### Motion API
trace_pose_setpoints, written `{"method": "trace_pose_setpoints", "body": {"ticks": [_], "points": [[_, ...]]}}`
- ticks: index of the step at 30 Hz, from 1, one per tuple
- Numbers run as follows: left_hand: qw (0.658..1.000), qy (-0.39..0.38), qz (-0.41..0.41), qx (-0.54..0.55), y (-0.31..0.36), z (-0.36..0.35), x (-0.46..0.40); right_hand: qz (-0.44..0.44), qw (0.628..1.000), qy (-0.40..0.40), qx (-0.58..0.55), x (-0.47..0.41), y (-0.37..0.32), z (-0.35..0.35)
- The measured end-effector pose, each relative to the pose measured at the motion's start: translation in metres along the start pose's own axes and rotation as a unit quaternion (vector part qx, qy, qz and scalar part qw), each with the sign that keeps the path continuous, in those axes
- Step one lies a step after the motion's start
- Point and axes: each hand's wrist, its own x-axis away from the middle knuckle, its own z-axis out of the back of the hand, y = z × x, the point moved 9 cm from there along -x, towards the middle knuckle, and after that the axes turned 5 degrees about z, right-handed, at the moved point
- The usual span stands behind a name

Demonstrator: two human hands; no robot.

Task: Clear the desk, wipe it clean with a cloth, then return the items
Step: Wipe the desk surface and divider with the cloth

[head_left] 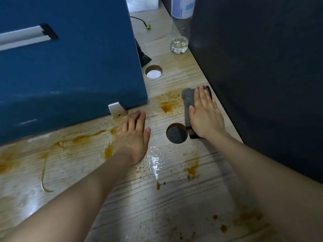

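The wooden desk is wet and streaked with brown stains. My right hand lies flat with straight fingers on a grey cloth, pressing it to the desk beside the dark right partition. My left hand rests flat on the desk, fingers straight, just in front of the blue partition's metal bracket. It holds nothing.
A blue partition stands at the left, a dark one at the right. Two round cable holes pierce the desk. A clear water bottle stands far back, with a black cable and a white box.
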Motion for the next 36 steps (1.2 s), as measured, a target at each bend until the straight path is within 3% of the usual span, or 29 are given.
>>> {"method": "trace_pose_setpoints", "body": {"ticks": [10, 12, 15, 18, 23, 26, 32, 36], "points": [[1.000, 0.021, 0.004, -0.006, 0.000, 0.003, 0.003, -0.043, 0.999, 0.006, 0.013, -0.092, -0.004, 0.008], [1.000, 0.019, 0.002, -0.004, 0.002, 0.003, 0.003, 0.007, 1.000, -0.008, 0.019, -0.087, -0.030, 0.004], [1.000, 0.011, -0.001, -0.003, 0.001, 0.002, 0.001, 0.150, 0.988, -0.036, 0.018, -0.063, -0.088, -0.009], [1.000, 0.002, 0.003, 0.003, 0.001, 0.001, 0.001, 0.214, 0.976, -0.052, 0.009, -0.040, -0.096, -0.009], [1.000, 0.009, 0.000, 0.005, -0.001, 0.000, 0.000, 0.084, 0.996, 0.004, 0.036, -0.067, -0.015, 0.019], [1.000, 0.017, 0.000, 0.004, -0.001, 0.000, 0.000, 0.041, 0.999, 0.029, 0.021, -0.078, -0.017, 0.016], [1.000, 0.010, 0.000, 0.006, 0.001, 0.000, 0.001, 0.213, 0.977, -0.033, 0.000, -0.040, -0.110, -0.009], [1.000, 0.011, 0.000, 0.014, 0.000, 0.001, 0.001, 0.251, 0.967, -0.040, -0.006, -0.020, -0.070, -0.002]]}}
